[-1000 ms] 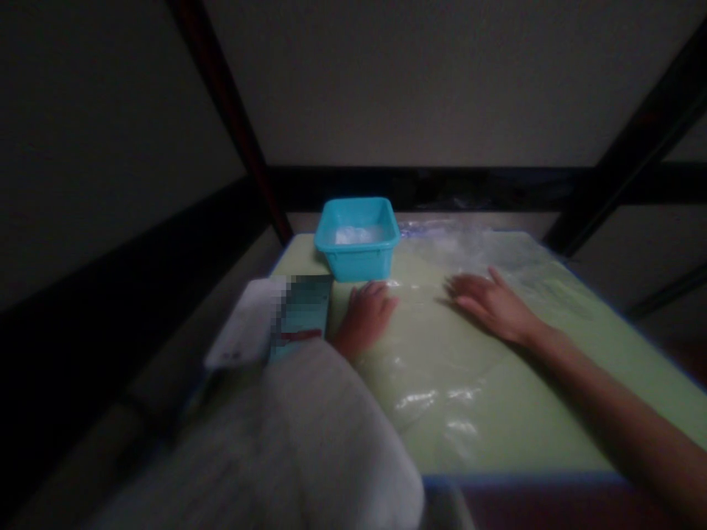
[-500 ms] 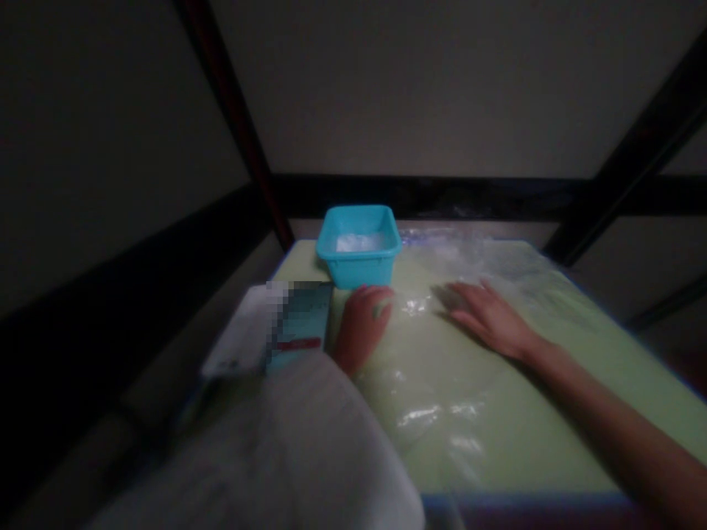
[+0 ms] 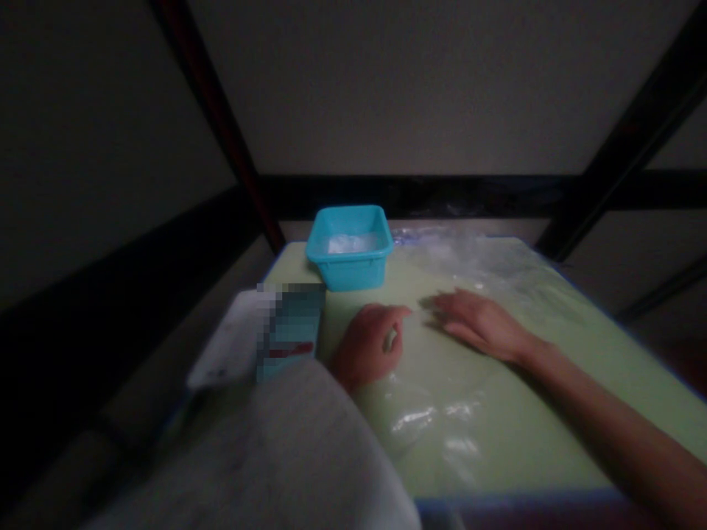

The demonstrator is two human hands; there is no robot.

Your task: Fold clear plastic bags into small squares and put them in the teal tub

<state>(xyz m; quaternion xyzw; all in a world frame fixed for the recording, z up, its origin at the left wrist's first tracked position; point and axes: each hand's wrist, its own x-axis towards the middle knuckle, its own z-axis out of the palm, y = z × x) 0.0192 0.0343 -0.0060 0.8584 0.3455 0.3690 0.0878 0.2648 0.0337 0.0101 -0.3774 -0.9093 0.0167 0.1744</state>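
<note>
A clear plastic sheet (image 3: 442, 412) lies over the pale green table top (image 3: 607, 346). My left hand (image 3: 369, 346) rests on it near the left, fingers curled in a pinch around a small pale bit I cannot make out. My right hand (image 3: 476, 324) lies flat on the sheet just to the right, fingers stretched toward the left hand, holding nothing. A grey sleeve (image 3: 287, 456) covers my left arm. My right forearm is bare.
A turquoise tub (image 3: 347, 246) with something white inside stands at the table's far left. A white and teal flat pack (image 3: 259, 335) lies at the left edge. Dark frame bars (image 3: 607, 162) cross behind, and the scene is dim.
Both hands slid toward me and closer together on the sheet. My left hand's fingers curled in from lying flatter.
</note>
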